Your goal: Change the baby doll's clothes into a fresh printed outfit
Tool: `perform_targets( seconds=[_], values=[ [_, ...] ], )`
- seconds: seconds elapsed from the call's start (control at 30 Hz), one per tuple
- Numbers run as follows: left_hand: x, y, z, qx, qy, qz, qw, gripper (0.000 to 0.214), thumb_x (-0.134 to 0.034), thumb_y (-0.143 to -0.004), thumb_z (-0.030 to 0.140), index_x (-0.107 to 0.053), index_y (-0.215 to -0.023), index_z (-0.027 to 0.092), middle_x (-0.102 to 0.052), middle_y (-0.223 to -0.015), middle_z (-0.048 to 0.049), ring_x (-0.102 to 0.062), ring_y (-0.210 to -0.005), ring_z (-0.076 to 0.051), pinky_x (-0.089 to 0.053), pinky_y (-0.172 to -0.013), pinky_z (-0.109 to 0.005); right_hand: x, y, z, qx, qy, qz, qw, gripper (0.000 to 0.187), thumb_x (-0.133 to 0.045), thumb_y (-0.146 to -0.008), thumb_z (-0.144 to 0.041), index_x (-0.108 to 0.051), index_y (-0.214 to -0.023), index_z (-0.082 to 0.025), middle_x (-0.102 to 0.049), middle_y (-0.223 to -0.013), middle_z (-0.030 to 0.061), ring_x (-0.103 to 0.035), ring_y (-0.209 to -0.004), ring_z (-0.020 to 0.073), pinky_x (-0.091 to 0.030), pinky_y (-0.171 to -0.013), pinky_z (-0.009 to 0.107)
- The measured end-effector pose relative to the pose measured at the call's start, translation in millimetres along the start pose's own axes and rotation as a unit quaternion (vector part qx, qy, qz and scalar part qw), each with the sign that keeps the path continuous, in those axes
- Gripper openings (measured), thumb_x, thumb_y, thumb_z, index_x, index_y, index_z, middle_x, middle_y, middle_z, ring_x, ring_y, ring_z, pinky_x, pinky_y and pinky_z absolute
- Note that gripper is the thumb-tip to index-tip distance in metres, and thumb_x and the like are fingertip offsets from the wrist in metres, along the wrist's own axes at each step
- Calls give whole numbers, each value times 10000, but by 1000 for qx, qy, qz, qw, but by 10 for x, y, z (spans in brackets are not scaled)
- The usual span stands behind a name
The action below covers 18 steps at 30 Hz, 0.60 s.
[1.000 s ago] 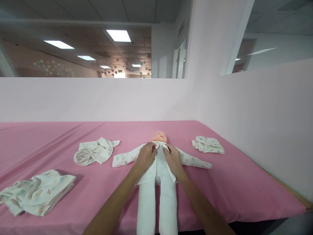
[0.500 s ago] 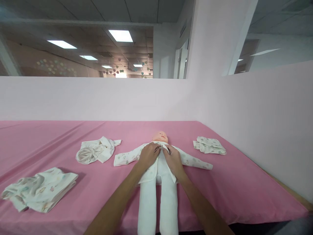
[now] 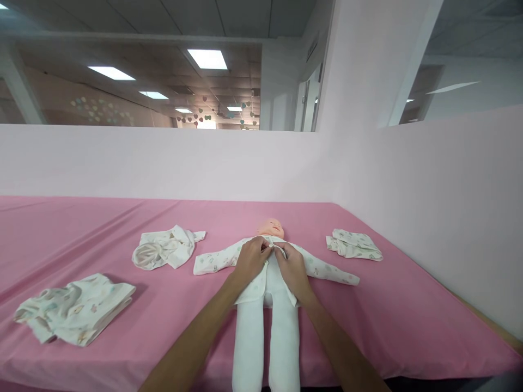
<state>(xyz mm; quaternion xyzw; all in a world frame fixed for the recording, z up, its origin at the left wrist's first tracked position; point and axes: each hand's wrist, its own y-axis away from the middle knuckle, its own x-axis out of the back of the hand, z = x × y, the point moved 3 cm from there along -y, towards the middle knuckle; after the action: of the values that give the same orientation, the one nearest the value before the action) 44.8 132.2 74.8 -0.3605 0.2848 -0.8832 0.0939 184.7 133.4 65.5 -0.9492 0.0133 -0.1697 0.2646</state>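
Note:
A baby doll (image 3: 274, 227) lies on its back in the middle of the pink-covered table, its head toward the wall. It wears a white printed baby shirt (image 3: 218, 261) with both sleeves spread out sideways, and its white legs (image 3: 285, 340) point toward me. At the shirt's upper front, just below the doll's chin, my left hand (image 3: 251, 258) pinches one front edge. My right hand (image 3: 292, 267) grips the opposite front edge, close beside the left fingertips. Below my hands the shirt front hangs apart. Any fastener between the fingers is too small to make out.
Several more baby garments lie on the pink sheet (image 3: 171, 326): a folded printed one (image 3: 77, 310) at the near left, a crumpled white one (image 3: 167, 247) behind it, and a folded one (image 3: 354, 244) at the right. White walls (image 3: 163, 163) border the back and right.
The view has shifted slightly, so everything sits a little further right. My fingertips have drawn closer together at the shirt's upper front; both hands still hold it.

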Motion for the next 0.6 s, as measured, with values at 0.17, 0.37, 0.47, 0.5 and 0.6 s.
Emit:
perform_targets(
  seconds=[0.17,0.37,0.47,0.5,0.6],
  values=[
    [-24,-4,-14,-16,-47,-8,999,180,-532,-906,262,-550,-740,194,-650,-768,-14,-574,-736,-176,-377,-670,-291,12,11,-13,-26,-60,-5,998,316,-500,-882,-372,-719,-1023,-194,-728,-1008,46,-632,-881,212,-465,-817,328],
    [-33,18,-3,-30,-78,-17,996,170,-513,-926,247,-568,-775,192,-665,-830,-32,-596,-799,-188,-397,-714,-295,-14,5,8,-58,-118,-2,991,285,-548,-838,-372,-727,-945,-178,-737,-913,54,-642,-867,226,-479,-781,324],
    [-30,27,14,-39,-87,-23,995,159,-513,-929,243,-573,-789,194,-668,-852,-34,-600,-807,-189,-392,-718,-290,-16,18,8,-71,-121,5,990,273,-575,-822,-378,-722,-935,-177,-737,-915,59,-650,-857,228,-486,-783,332],
    [-29,28,18,-39,-91,-26,995,157,-514,-928,242,-573,-789,195,-668,-855,-35,-599,-804,-188,-388,-713,-288,-16,25,3,-72,-118,4,990,269,-581,-820,-379,-720,-933,-177,-737,-928,62,-652,-862,228,-488,-795,337],
    [-25,23,21,-31,-107,-33,993,161,-513,-918,223,-562,-767,196,-661,-831,-35,-589,-775,-185,-373,-683,-285,-21,50,-18,-70,-102,-6,992,254,-584,-821,-367,-714,-936,-183,-733,-993,65,-654,-919,230,-484,-858,355]
  ],
)
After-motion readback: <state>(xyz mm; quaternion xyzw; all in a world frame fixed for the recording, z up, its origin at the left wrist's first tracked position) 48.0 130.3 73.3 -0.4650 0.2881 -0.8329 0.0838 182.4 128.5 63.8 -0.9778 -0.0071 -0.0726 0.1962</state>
